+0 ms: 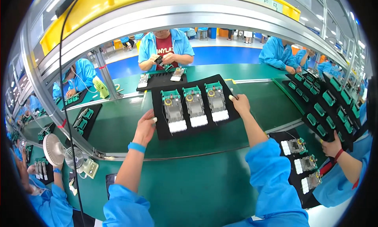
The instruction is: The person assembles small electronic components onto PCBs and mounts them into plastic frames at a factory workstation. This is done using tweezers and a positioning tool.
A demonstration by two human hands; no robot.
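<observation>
Between my two hands is a black foam tray [158, 127], held over the green conveyor belt. Three green-and-grey device assemblies [194, 102] lie on it side by side, each with a yellow round part and a white block at its near end. My left hand [145, 127] grips the tray's left edge, fingers behind and thumb on top; a blue band circles that wrist. On the right edge, my right hand [240, 105] is closed round the tray with its thumb on the upper face. Both forearms wear blue sleeves.
Across the belt a co-worker [167, 50] handles a part over another black tray [162, 79]. At right, a co-worker's hand [333, 145] holds a large tray of green parts; a tray [289, 156] with three assemblies lies below. Small fans [54, 149] and a metal post [73, 124] stand left.
</observation>
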